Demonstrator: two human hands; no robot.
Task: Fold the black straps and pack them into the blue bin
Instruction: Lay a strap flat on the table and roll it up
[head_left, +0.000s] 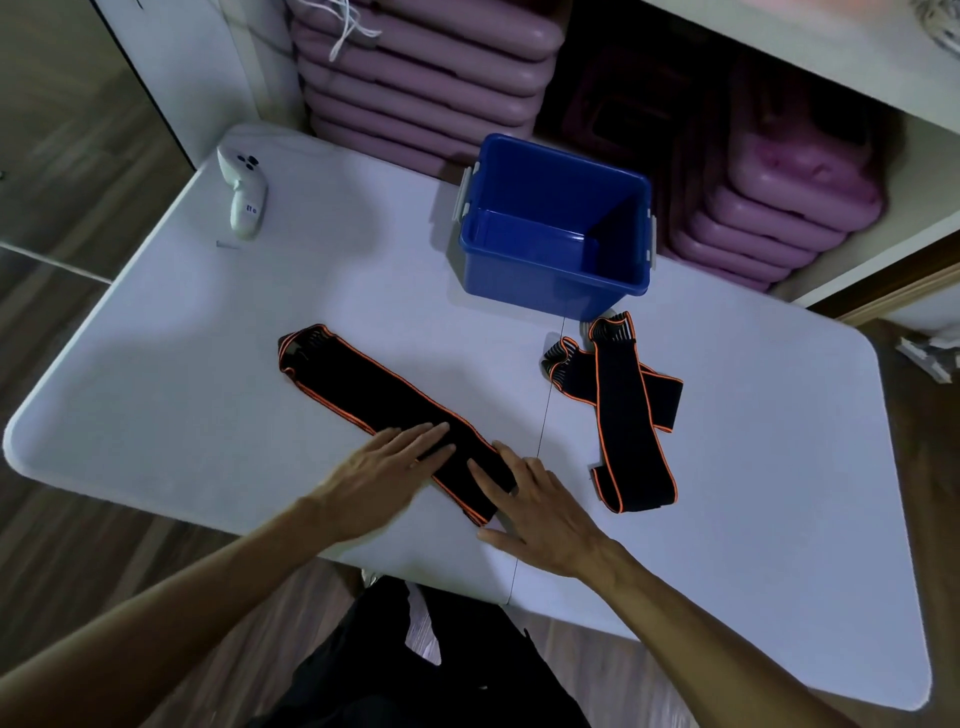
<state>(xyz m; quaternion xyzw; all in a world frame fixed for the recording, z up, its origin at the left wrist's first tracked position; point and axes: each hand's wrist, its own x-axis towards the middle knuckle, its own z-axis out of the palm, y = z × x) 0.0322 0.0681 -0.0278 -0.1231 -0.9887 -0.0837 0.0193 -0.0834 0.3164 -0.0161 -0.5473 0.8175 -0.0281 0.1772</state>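
Note:
A long black strap with orange edging (363, 387) lies flat and diagonal on the white table (182, 364), doubled over lengthwise. My left hand (384, 467) rests flat on its near part, fingers spread. My right hand (535, 499) presses flat on the strap's near end, fingers apart. A second black strap (623, 410) lies loosely crossed over itself to the right. The blue bin (558, 228) stands empty at the table's far side.
A white handheld controller (243, 189) lies at the table's far left corner. Stacks of purple trays (426, 78) fill shelves behind the table. The near table edge runs just below my hands.

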